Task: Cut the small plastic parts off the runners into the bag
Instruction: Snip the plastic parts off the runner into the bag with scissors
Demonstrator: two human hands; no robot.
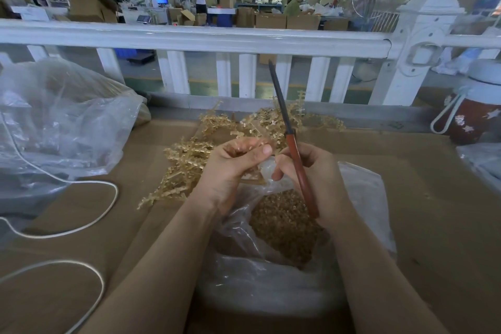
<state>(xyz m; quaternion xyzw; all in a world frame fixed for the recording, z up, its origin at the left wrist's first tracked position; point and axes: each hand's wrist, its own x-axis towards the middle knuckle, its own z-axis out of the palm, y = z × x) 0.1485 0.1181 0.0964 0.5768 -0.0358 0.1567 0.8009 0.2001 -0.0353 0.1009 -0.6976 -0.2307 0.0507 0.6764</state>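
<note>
My left hand [233,168] grips a pale gold plastic runner [253,179] over the mouth of a clear bag [363,192]. Small gold parts [282,222] fill the bag's bottom. My right hand [317,173] holds red-handled scissors [298,168], their dark blades [279,97] closed and pointing up and away. A heap of uncut gold runners [189,160] lies on the brown tabletop behind and left of my hands.
A big crumpled clear bag [59,122] stands at the left. A white cord [89,225] loops over the table's left side. A white railing [206,38] runs along the far edge. A red and white bottle [474,111] stands at the right.
</note>
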